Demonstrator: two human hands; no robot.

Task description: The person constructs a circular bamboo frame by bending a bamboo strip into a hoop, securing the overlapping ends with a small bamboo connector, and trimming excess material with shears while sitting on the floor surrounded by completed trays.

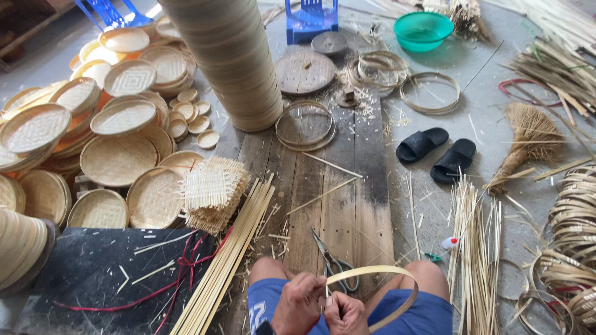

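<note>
Low in the head view, my left hand (299,303) and my right hand (345,314) meet over my knees. Both grip a flat bamboo strip (397,278) bent into a hoop, where its two ends overlap. The hoop curves out to the right over my right thigh. A pair of scissors (329,258) lies on the wooden planks (335,192) just beyond my hands.
Many woven bamboo trays (118,158) are stacked at the left, with woven square mats (211,189) and long bamboo strips (233,254). A tall stack of hoops (233,59), loose rings (304,124), black slippers (437,152), a broom (528,139) and a green bowl (423,30) lie ahead.
</note>
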